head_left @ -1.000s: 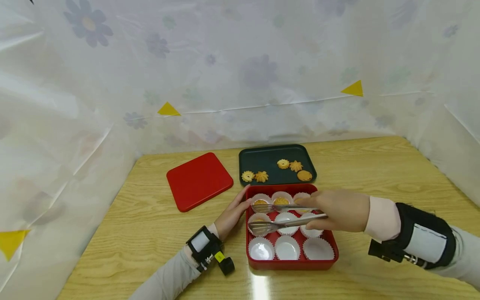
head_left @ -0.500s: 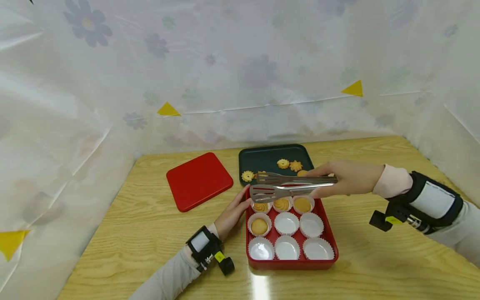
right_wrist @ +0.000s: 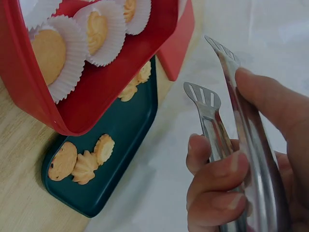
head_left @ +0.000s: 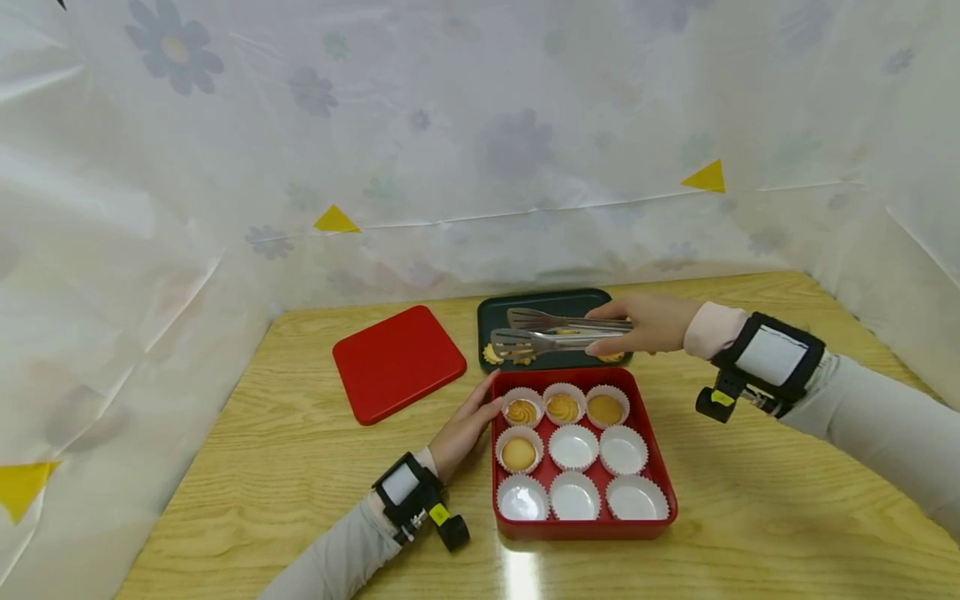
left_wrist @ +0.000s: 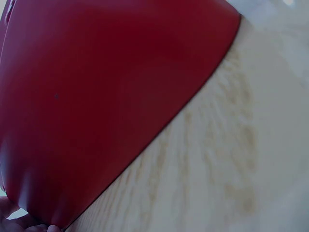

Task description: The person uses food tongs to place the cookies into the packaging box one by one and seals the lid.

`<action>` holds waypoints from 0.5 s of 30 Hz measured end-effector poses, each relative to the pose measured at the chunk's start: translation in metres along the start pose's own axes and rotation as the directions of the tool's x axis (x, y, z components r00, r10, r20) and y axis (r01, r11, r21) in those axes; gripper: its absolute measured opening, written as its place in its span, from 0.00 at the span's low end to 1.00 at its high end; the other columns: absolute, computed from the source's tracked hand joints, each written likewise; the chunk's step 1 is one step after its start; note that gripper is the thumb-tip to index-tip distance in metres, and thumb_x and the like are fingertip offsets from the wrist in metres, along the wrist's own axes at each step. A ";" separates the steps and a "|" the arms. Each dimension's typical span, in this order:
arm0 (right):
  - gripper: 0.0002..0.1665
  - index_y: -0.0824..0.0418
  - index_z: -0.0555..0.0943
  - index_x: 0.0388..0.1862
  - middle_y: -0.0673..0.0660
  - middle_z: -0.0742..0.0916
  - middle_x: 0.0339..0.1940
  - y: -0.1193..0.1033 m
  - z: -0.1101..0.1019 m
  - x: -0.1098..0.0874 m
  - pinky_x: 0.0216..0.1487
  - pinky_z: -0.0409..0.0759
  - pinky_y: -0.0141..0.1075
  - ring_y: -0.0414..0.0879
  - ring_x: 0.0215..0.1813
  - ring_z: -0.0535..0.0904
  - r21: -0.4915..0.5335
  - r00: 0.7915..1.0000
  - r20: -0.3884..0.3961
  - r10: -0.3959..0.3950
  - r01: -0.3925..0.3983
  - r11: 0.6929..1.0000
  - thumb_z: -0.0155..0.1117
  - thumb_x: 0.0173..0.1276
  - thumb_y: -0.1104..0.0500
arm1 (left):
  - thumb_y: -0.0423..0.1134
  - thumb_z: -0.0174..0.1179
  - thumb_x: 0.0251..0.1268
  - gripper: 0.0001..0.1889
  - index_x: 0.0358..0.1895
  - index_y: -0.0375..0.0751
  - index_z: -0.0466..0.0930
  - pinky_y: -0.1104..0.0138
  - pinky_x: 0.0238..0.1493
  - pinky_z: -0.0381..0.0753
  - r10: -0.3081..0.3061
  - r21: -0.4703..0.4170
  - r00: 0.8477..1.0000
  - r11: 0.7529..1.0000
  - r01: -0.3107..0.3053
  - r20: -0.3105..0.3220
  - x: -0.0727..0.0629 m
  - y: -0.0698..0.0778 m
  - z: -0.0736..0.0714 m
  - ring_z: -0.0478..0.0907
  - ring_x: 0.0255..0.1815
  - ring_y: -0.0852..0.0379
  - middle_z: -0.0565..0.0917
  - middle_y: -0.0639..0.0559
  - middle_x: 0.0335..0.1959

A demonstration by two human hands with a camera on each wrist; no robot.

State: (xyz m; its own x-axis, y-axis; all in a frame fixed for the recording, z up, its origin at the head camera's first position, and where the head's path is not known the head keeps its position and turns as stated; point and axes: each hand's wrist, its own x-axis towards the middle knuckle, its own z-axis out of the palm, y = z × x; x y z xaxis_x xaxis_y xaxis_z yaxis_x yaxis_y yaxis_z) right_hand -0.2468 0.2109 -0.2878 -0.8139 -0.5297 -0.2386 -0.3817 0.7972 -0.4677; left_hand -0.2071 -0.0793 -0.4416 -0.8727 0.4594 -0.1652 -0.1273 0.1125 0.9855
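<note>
My right hand holds metal tongs above the dark green tray, their slotted ends apart with nothing between them. In the right wrist view the thumb and curled fingers grip the tongs' arms. Several cookies lie on the tray, partly covered by the tongs in the head view. My left hand rests with its fingers along the back left corner of a red box. White paper cups line the box in three rows. The back row's cups and the middle row's left cup hold cookies.
A red lid lies flat on the wooden table, left of the tray. A pale flowered sheet hangs behind and along the sides of the table. Other paper cups in the box show bare bottoms.
My right hand has carried the tongs from above the box back over the tray. A round cookie now shows in the middle row's left cup. The left hand has stayed still.
</note>
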 end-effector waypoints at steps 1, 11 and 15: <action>0.44 0.68 0.69 0.69 0.66 0.83 0.55 0.000 0.001 0.004 0.30 0.81 0.41 0.47 0.25 0.77 -0.023 1.000 -0.003 -0.004 0.004 1.000 0.65 0.64 0.41 | 0.47 0.43 0.77 0.32 0.79 0.49 0.45 0.41 0.75 0.40 0.000 0.000 1.000 1.000 0.000 0.000 0.000 0.000 0.000 0.40 0.79 0.43 0.49 0.45 0.79; 0.39 0.72 0.71 0.65 0.70 0.78 0.63 0.000 0.013 0.044 0.64 0.71 0.56 0.64 0.63 0.74 -0.164 1.000 -0.019 -0.023 0.020 0.986 0.63 0.67 0.44 | 0.46 0.42 0.77 0.31 0.79 0.49 0.45 0.42 0.75 0.40 -0.006 -0.004 1.000 1.000 0.006 -0.004 0.001 0.000 0.001 0.41 0.79 0.43 0.50 0.45 0.79; 0.39 0.71 0.71 0.66 0.69 0.77 0.63 -0.001 0.016 0.055 0.65 0.71 0.55 0.64 0.64 0.73 -0.182 1.000 -0.012 0.014 -0.016 0.983 0.63 0.67 0.45 | 0.47 0.43 0.77 0.31 0.79 0.50 0.46 0.41 0.75 0.40 -0.019 0.003 1.000 1.000 0.019 -0.005 0.001 0.000 0.001 0.41 0.79 0.44 0.49 0.45 0.79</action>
State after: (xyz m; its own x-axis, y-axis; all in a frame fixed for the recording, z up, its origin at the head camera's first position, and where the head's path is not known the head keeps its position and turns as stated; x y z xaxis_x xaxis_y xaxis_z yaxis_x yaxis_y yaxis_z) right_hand -0.2839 0.1761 -0.3140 -0.8244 -0.5150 -0.2350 -0.4420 0.8449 -0.3011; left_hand -0.2076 -0.0778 -0.4417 -0.8725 0.4527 -0.1837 -0.1423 0.1242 0.9820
